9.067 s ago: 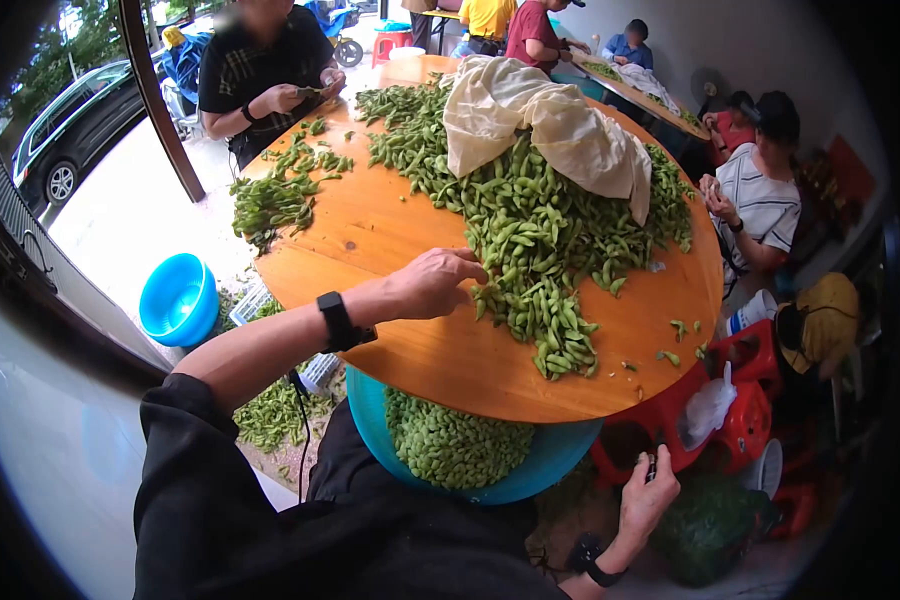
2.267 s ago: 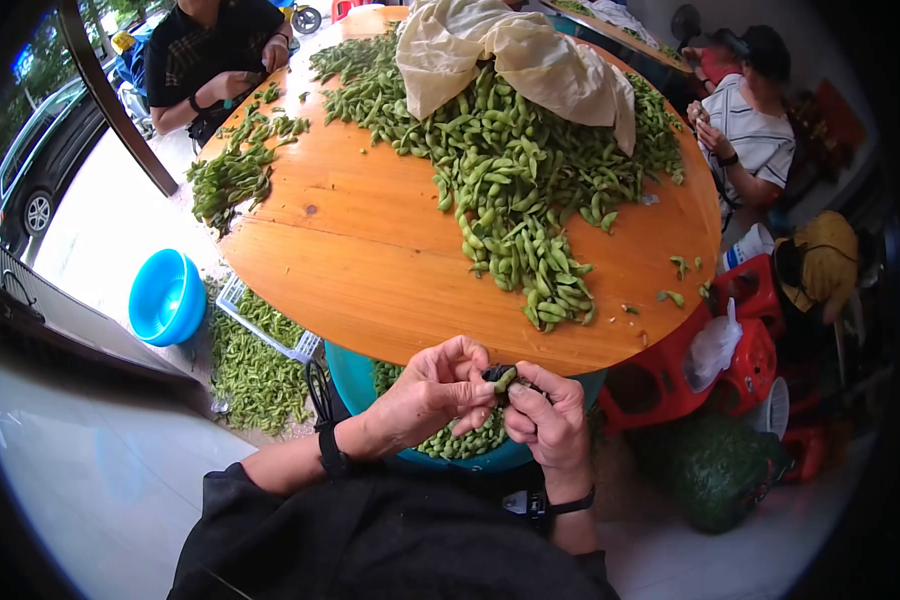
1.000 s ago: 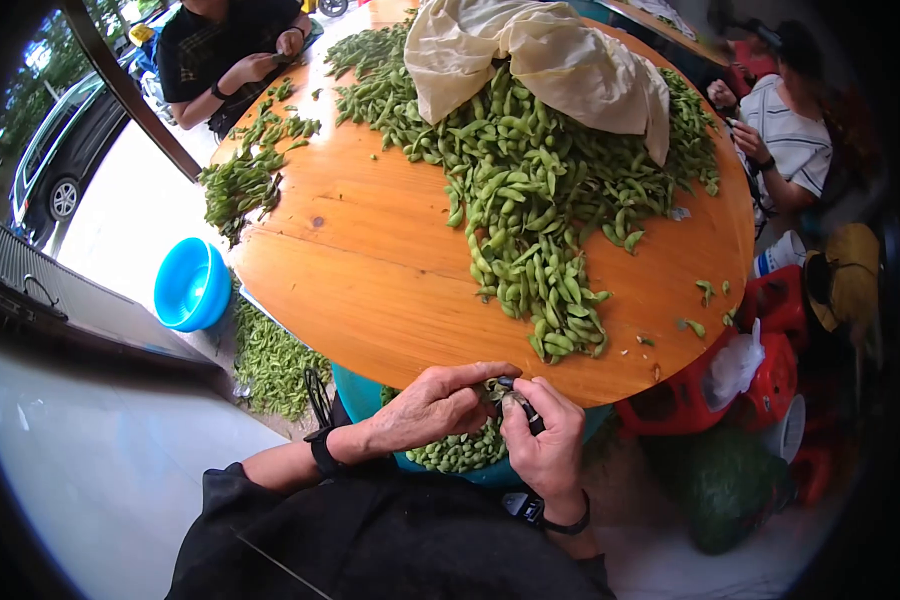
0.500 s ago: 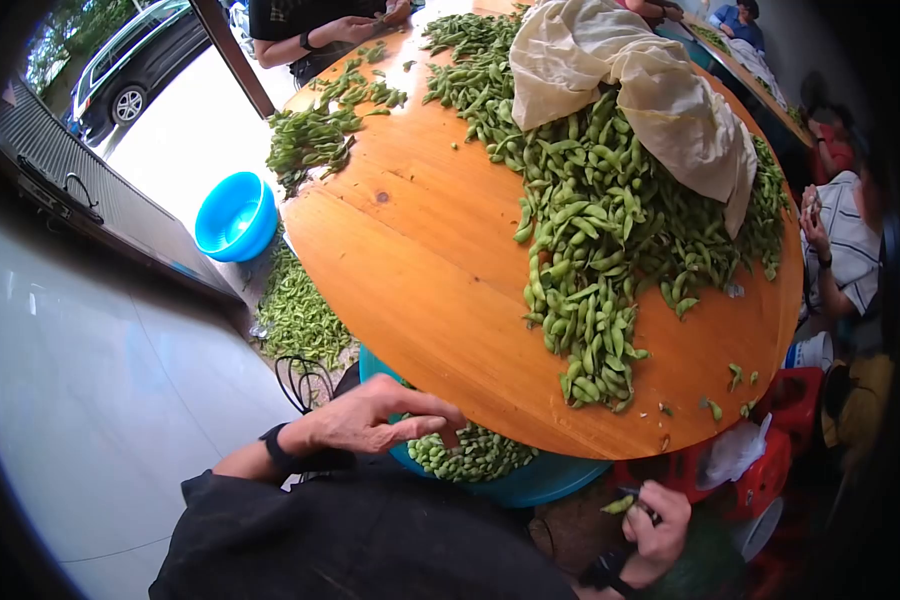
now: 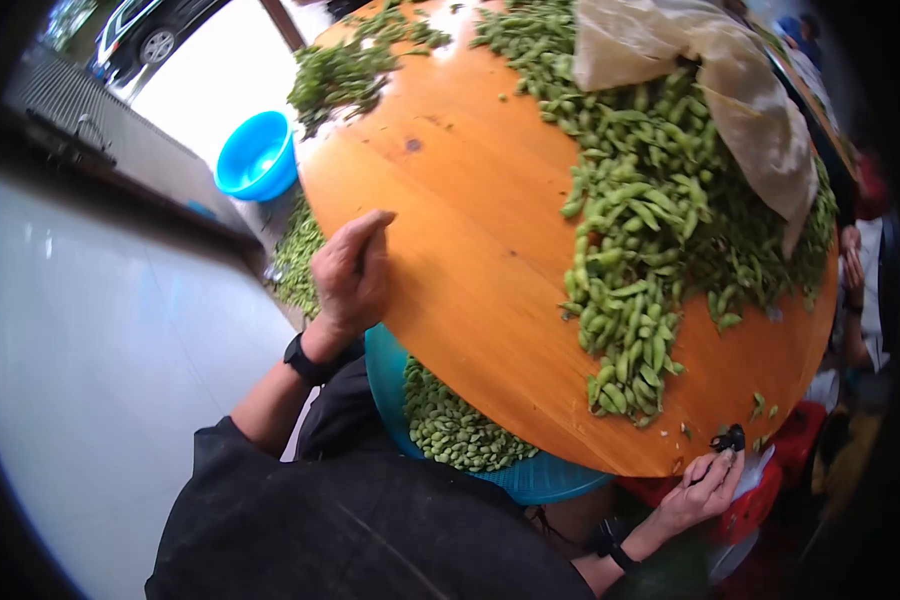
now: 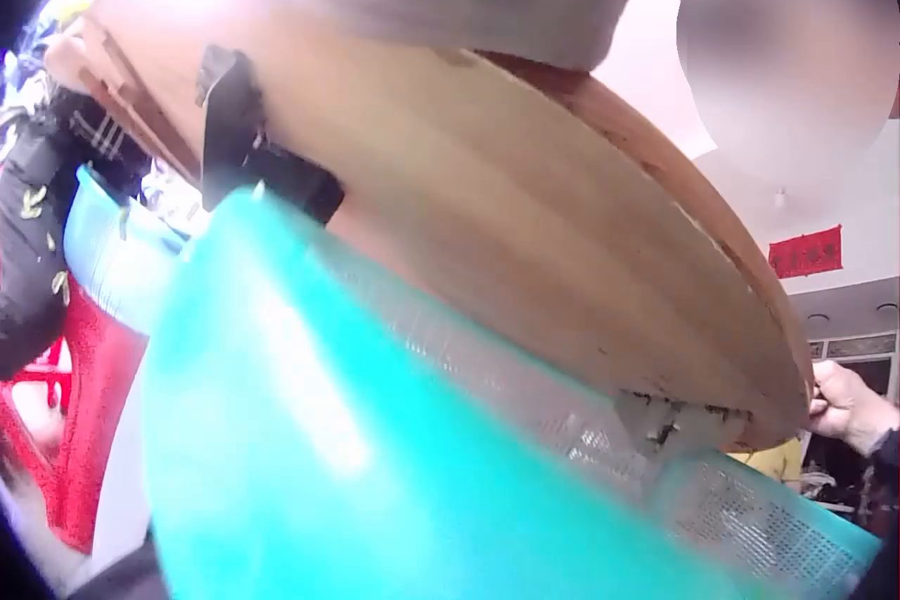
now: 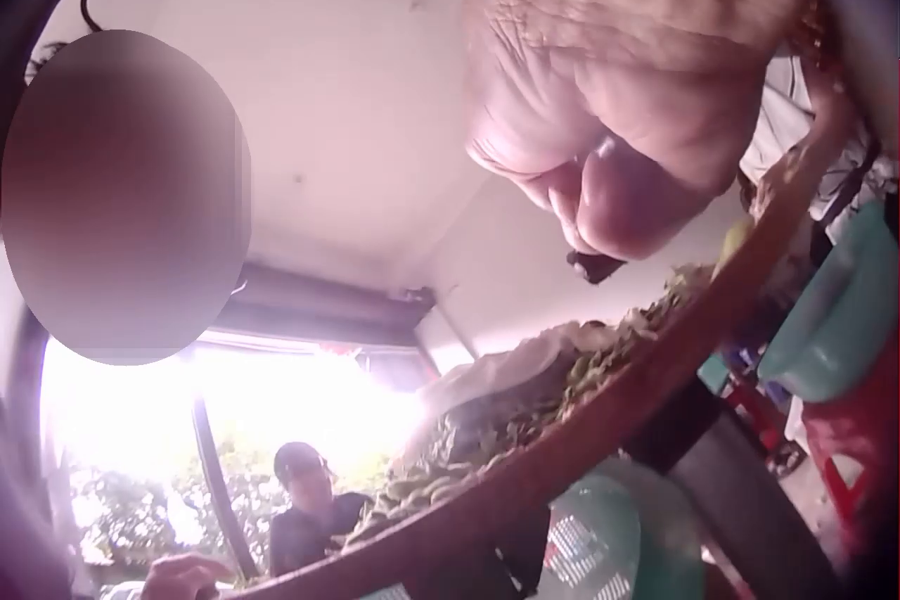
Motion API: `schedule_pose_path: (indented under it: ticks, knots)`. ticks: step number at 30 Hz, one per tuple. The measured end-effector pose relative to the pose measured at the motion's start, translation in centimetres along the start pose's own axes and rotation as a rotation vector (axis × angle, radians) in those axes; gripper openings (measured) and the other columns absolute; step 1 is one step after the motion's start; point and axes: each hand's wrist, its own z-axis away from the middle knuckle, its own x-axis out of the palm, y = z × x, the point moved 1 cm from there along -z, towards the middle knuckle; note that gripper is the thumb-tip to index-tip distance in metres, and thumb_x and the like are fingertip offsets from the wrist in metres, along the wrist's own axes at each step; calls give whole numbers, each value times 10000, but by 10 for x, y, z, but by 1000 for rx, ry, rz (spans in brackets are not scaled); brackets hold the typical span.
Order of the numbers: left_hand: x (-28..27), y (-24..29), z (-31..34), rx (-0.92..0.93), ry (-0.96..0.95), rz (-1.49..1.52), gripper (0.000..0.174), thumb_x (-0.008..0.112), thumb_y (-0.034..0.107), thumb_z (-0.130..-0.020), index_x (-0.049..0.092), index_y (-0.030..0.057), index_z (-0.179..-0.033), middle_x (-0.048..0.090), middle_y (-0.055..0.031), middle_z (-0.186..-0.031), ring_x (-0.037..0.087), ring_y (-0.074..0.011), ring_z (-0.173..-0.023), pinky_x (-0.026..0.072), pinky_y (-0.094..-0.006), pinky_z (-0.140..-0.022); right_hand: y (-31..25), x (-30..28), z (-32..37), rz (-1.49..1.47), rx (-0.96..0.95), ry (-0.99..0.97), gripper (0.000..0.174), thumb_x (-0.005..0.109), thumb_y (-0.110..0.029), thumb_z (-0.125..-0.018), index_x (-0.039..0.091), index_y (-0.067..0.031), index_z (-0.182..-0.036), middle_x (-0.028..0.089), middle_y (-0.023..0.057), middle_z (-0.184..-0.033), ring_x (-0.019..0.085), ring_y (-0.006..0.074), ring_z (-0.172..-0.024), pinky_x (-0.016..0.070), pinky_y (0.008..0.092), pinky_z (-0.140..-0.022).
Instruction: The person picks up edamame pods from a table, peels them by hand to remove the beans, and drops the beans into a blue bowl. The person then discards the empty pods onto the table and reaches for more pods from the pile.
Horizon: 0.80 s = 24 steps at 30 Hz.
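My left hand (image 5: 352, 275) is at the left edge of the round wooden table (image 5: 450, 250), fingers loosely bent and nothing seen in them. In the left wrist view that hand is only a grey blur at the top. My right hand (image 5: 698, 490) reaches to the near right edge and pinches a small black tool (image 5: 728, 438), its exact kind unclear. A dark tip also shows below the right fingers (image 7: 633, 213) in the right wrist view. Green soybean pods (image 5: 635, 300) lie heaped on the table, partly under a cream cloth (image 5: 760, 120). Several loose pods lie near the right hand.
A teal basin (image 5: 530, 485) of trimmed pods (image 5: 460, 430) stands below the table's near edge. A blue bowl (image 5: 257, 155) and more pods (image 5: 298, 265) are on the floor at left. Red stools (image 5: 755, 505) stand at right. A bunch of stalks (image 5: 340, 80) lies on the far left.
The hands have parted from over the basin, the left going up to the table's left edge, the right out to its right edge. The pod lately in the right hand no longer shows.
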Motion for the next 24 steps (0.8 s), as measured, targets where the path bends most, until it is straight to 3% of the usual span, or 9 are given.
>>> schedule_pose_path:
  ticks: [6,8,10,14,20,24]
  knots:
    - [1,8,-6,29,4,-40,145,616,-29,-873,664,5,-1005,656,-126,-795,640,-229,-659,505,-308,-611,13,19,-3,263,-252,22,284,506,-99,-1006,566,75,-1223,431,0,-648,342,45,-536,249,207,-462]
    - [2,6,-8,20,-9,-27,143,619,-28,-868,662,7,-1000,641,-123,-770,618,-227,-631,493,-310,-591,14,15,-4,267,-229,-1,290,510,-99,-1006,567,75,-1231,439,1,-652,354,49,-550,266,209,-472]
    - [3,3,-8,128,-5,-31,140,620,-35,-857,656,6,-986,597,-110,-718,573,-224,-589,462,-311,-555,15,16,-4,241,-181,-6,285,521,-101,-1004,569,71,-1227,440,-2,-656,357,46,-555,269,206,-469]
    - [2,5,-8,81,-62,-4,146,619,-50,-841,648,7,-973,565,-109,-688,561,-227,-580,446,-314,-539,15,19,-7,236,-189,16,281,534,-99,-1000,570,70,-1222,443,-6,-662,357,44,-553,268,202,-462]
    - [1,1,-11,190,-90,36,192,612,-87,-796,635,0,-965,522,-109,-660,520,-253,-556,416,-337,-524,14,25,-9,213,-126,192,291,536,-88,-993,541,86,-1226,444,6,-648,356,48,-538,259,198,-453]
    - [0,1,-11,228,-142,73,226,623,-93,-766,634,-7,-975,497,-99,-642,488,-240,-538,379,-335,-511,22,22,-14,141,-111,271,304,533,-54,-981,529,71,-1258,498,27,-712,415,72,-589,310,211,-469]
